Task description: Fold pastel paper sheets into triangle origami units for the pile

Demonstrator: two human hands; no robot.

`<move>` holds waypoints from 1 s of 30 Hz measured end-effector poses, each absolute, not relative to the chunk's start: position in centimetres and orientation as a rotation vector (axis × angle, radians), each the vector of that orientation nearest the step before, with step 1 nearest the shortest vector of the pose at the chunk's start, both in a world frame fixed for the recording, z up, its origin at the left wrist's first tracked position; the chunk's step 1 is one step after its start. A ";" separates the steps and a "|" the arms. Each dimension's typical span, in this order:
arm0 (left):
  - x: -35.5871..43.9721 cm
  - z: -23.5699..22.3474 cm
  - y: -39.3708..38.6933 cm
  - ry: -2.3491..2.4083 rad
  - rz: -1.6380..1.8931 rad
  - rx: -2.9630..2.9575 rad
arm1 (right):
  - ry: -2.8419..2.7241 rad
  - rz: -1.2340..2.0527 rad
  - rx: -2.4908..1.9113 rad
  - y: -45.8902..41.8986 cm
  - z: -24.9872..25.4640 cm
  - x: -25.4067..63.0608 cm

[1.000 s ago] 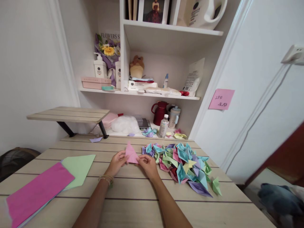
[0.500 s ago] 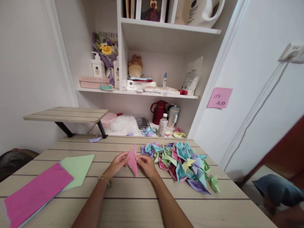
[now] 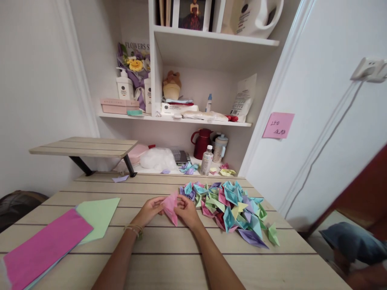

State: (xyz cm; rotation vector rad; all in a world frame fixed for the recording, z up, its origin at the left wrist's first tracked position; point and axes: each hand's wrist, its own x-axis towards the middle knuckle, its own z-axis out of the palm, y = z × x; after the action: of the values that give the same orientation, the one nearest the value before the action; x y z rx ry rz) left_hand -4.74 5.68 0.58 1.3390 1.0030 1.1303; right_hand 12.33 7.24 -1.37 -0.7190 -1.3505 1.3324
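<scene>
Left hand [image 3: 151, 210] and right hand [image 3: 186, 210], equally near, pinch opposite sides of a folded pink paper piece [image 3: 170, 207], long axis toward the pale plank tabletop [image 3: 169, 266]'s far edge.

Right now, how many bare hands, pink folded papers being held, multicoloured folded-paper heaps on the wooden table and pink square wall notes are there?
Bare left hand and right hand: 2
Held pink folded paper: 1
Multicoloured folded-paper heap: 1
Pink square wall note: 1
Total: 5
</scene>
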 end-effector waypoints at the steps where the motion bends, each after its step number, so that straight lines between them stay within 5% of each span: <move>1: -4.8 0.5 5.7 0.991 1.115 1.325 | -1.359 1.318 -0.718 7.2 -1.4 12.3; 30: -5.0 1.3 5.6 1.064 1.299 1.273 | -1.432 1.261 -0.777 6.9 -1.1 12.7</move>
State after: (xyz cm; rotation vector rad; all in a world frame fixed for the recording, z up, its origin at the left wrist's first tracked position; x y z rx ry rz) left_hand -4.97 5.59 1.31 1.2731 1.0639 1.2995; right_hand 12.66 6.91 -1.09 -0.7770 -1.4321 1.2608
